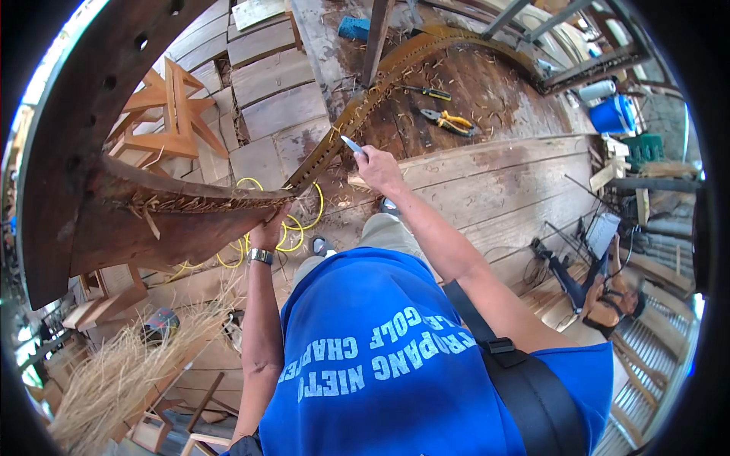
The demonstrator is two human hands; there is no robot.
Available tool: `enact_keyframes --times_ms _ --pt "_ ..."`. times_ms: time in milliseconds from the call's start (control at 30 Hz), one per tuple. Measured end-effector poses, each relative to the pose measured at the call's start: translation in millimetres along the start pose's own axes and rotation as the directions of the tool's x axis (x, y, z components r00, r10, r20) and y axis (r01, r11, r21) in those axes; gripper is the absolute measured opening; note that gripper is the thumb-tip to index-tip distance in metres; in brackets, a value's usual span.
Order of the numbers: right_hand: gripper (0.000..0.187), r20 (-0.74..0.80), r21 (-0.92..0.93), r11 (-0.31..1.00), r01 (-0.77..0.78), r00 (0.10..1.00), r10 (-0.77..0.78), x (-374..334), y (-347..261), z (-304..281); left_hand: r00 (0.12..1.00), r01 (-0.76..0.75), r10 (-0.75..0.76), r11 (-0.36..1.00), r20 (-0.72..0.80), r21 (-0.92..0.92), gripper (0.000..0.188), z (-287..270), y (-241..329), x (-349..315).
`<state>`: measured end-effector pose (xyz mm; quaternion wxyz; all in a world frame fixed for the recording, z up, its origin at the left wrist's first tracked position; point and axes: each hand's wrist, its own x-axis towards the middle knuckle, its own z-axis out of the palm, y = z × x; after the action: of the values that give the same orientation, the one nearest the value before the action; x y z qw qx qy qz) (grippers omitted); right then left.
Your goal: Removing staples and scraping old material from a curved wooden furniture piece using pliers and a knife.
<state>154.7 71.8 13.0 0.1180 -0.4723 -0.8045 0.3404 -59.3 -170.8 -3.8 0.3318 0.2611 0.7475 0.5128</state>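
Observation:
A large brown curved frame [182,232] with holes along its edges sweeps from the left side up to the far right. Frayed bits of cane-like fibre stick out along its rim. My left hand [268,230], below a wristwatch, grips the frame's lower edge where it narrows; its fingertips are partly hidden. In my closed right hand [378,169] is a slim pale pointed tool [350,144], its tip beside the frame's narrow strip. I cannot make out its exact kind. Beyond that hand, yellow-handled pliers [449,121] and a screwdriver [430,93] lie on a stained board.
A yellow cord [315,213] loops on the plank floor under the frame. Wooden frame parts [171,114] stand at left, and a fibre bundle [129,372] lies lower left. A blue bucket [610,115] is at far right. Another person [608,300] sits at right.

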Motion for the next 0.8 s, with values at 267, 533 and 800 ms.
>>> enact_keyframes --times_ms 267,533,800 --pt "0.032 0.136 -0.068 0.994 0.083 0.988 -0.073 34.3 76.8 -46.6 0.783 -0.127 0.32 0.922 -0.533 0.367 0.05 66.8 5.2 -47.0" --pt "0.019 0.058 -0.12 0.942 0.315 0.949 -0.31 94.5 133.3 -119.2 0.933 0.351 -0.339 0.931 -0.12 0.098 0.041 139.2 20.6 -103.3" --pt "0.024 0.03 -0.508 0.848 0.152 0.987 -0.159 176.0 242.5 -216.7 0.939 -0.214 0.307 0.874 -0.156 0.437 0.037 192.3 113.5 44.2"
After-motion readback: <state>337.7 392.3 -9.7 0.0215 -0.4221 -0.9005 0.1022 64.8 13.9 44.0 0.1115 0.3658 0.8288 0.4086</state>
